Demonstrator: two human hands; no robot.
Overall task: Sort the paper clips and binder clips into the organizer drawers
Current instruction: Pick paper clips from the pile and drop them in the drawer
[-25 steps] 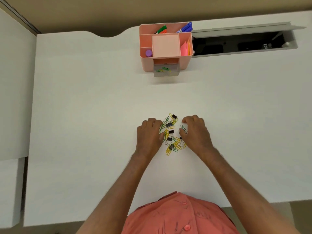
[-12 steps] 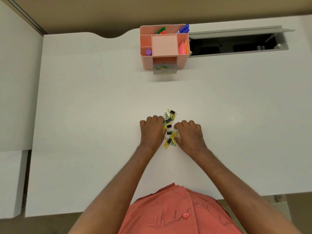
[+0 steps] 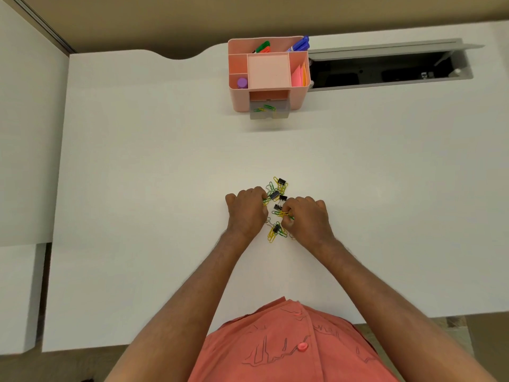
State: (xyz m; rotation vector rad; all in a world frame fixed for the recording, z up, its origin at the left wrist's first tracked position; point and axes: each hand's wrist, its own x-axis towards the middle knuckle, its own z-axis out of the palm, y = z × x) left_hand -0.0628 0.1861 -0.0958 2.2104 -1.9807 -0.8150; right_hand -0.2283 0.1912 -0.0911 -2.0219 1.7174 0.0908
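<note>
A small heap of yellow and green paper clips (image 3: 276,233) mixed with black binder clips (image 3: 281,181) lies on the white desk (image 3: 137,188) in front of me. My left hand (image 3: 246,213) rests knuckles-up on the heap's left side, fingers curled over some clips. My right hand (image 3: 308,219) sits on the right side, its fingertips pinching yellow and green paper clips. At the desk's far edge stands a pink organizer (image 3: 268,71). Its clear lower drawer (image 3: 269,110) is pulled out and holds a few green and yellow paper clips.
The organizer's top compartments hold markers (image 3: 299,45), a purple cap (image 3: 242,83) and sticky notes (image 3: 298,75). Right of it an open cable hatch (image 3: 385,68) cuts into the desk. A side panel runs along the left.
Both hands have closed in on the heap from either side. The right hand's fingers have curled onto paper clips in the middle.
</note>
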